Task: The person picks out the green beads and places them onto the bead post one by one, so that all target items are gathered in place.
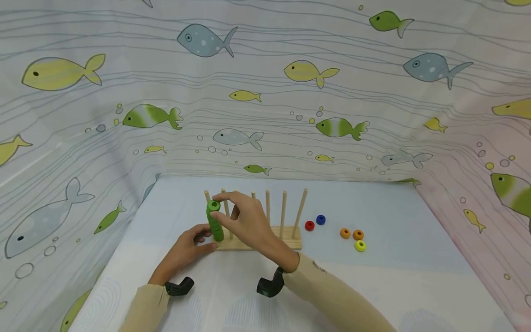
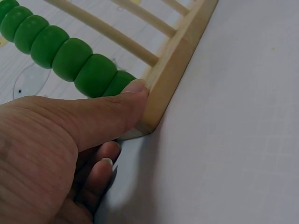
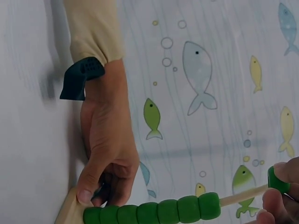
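Note:
A wooden peg rack [image 1: 296,240] has a flat base and several upright pegs. Green beads [image 3: 168,211] are stacked on its leftmost peg, covering the lower part. At the top of that peg, my right hand [image 1: 250,223] pinches another green bead [image 3: 279,181] between thumb and fingers. In the right wrist view the peg's tip meets this bead, with bare peg between it and the stack. My left hand [image 1: 186,249] holds the base's left end, the thumb [image 2: 124,109] against the corner beside the lowest bead and the other fingers curled behind.
Right of the rack lie a red bead [image 1: 309,225], a blue bead [image 1: 321,220], two orange beads [image 1: 345,233] and a yellow bead [image 1: 360,246]. A fish-patterned curtain [image 1: 274,115] surrounds the white table [image 1: 373,295]. Each wrist wears a black camera mount [image 1: 270,285].

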Available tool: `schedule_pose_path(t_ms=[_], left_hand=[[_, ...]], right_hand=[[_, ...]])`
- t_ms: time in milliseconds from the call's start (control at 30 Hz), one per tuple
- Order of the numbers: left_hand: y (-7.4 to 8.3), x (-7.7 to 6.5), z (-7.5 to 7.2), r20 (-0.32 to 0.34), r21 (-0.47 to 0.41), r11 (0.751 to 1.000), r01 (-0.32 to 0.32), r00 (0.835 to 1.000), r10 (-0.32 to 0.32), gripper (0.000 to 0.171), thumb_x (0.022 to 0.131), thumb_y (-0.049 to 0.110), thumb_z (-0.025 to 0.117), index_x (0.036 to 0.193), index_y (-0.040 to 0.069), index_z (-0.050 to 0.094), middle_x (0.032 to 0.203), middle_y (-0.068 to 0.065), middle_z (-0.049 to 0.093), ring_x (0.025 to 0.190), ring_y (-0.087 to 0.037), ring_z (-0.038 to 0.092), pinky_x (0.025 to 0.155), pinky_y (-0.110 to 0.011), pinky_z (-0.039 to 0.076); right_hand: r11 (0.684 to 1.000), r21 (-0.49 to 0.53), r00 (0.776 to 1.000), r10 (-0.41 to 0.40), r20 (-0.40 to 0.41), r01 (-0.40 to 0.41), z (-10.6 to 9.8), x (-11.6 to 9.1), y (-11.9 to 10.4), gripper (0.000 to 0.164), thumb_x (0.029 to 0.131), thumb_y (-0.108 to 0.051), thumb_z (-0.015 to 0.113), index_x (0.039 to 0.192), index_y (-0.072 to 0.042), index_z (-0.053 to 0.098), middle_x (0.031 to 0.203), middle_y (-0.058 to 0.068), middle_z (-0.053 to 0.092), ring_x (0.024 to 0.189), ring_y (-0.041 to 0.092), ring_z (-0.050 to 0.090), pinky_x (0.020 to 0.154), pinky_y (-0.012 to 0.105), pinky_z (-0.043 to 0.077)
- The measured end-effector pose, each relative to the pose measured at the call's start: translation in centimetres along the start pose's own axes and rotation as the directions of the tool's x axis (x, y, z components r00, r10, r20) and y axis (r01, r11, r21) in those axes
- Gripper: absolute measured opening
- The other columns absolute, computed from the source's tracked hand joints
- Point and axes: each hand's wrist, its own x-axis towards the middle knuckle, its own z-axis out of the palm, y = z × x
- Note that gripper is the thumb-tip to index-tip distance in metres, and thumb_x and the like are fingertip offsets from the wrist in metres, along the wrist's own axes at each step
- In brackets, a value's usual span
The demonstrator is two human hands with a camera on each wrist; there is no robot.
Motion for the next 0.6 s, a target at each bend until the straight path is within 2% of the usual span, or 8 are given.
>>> schedule_pose_path(t_ms=[233, 433, 600], left_hand=[[0.1, 0.1, 0.0, 0.004, 0.004, 1.0, 0.01, 1.0, -0.01, 0.065, 0.089, 0.036, 0.083, 0.144, 0.014, 0.056, 0.13, -0.008, 0.063, 0.113, -0.025, 0.058, 0.1, -0.047, 0.045], [0.1, -0.2, -0.1, 0.009, -0.008, 0.999, 0.05, 0.999, -0.05, 0.065, 0.088, 0.035, 0.084, 0.144, 0.014, 0.057, 0.13, -0.007, 0.063, 0.113, -0.024, 0.058, 0.099, -0.046, 0.046], [0.1, -0.2, 0.1, 0.003, -0.018, 0.999, 0.034, 0.999, -0.034, 0.063, 0.089, 0.036, 0.083, 0.143, 0.016, 0.057, 0.131, -0.006, 0.063, 0.114, -0.025, 0.057, 0.1, -0.046, 0.045]], right_hand=[[0.999, 0.018, 0.998, -0.045, -0.034, 0.045, 0.0, 1.1, -0.2, 0.031, 0.093, -0.014, 0.079, 0.124, -0.011, 0.073, 0.096, -0.001, 0.071, 0.051, 0.0, 0.046, 0.05, 0.019, 0.041], [0.998, 0.045, 0.999, -0.033, -0.033, 0.034, 0.1, 1.9, -0.4, 0.032, 0.094, -0.013, 0.078, 0.125, -0.01, 0.072, 0.089, -0.001, 0.067, 0.048, 0.0, 0.045, 0.047, 0.019, 0.039], [0.998, 0.058, 0.999, -0.019, -0.033, 0.021, 0.1, 2.6, -0.6, 0.032, 0.094, -0.012, 0.078, 0.125, -0.009, 0.071, 0.098, 0.0, 0.069, 0.045, 0.0, 0.048, 0.045, 0.02, 0.04]])
